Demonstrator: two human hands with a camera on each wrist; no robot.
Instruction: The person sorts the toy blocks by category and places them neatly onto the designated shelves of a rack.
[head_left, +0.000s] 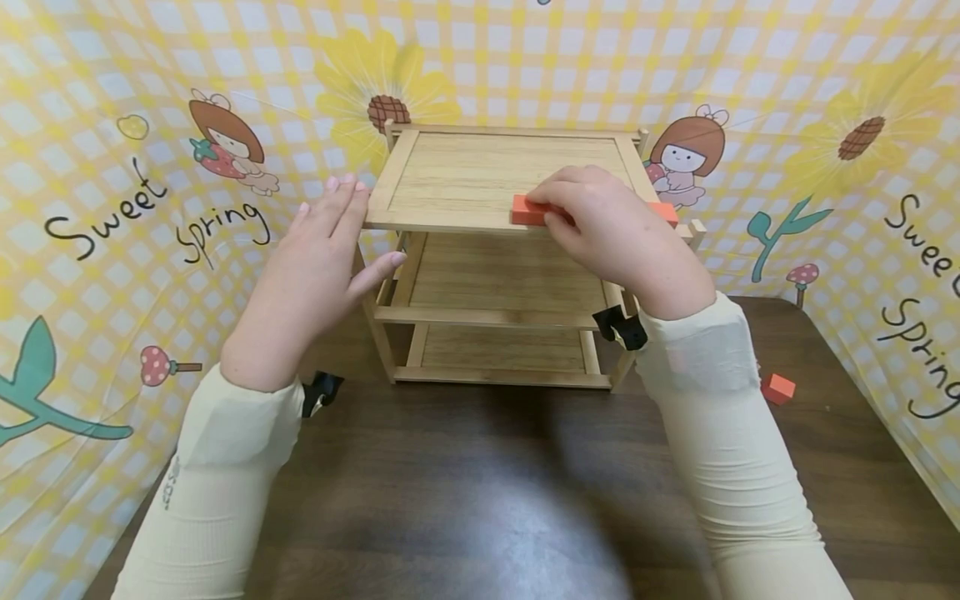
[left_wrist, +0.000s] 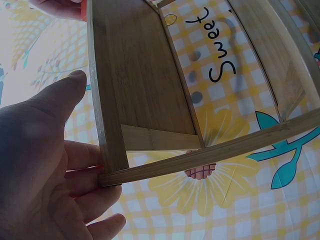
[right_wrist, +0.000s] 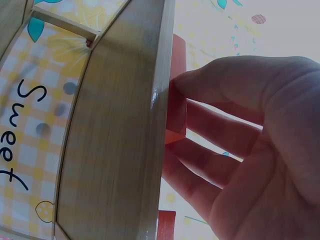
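Note:
A small wooden shelf rack (head_left: 495, 315) with three tiers stands ahead of me. On its top board, near the front edge, my right hand (head_left: 600, 221) pinches an orange-red block (head_left: 527, 210) between thumb and fingers. A second orange-red block (head_left: 663, 213) lies at the board's right end, partly behind the hand. My left hand (head_left: 303, 279) is at the rack's left front corner, fingers straight and thumb spread. In the left wrist view, its fingers (left_wrist: 82, 182) touch the corner where the post meets the top.
Another orange-red block (head_left: 778, 388) lies on the dark wooden floor (head_left: 450, 492) to the right of the rack. A yellow checked cloth (head_left: 517, 67) with flowers and printed words hangs behind and along both sides.

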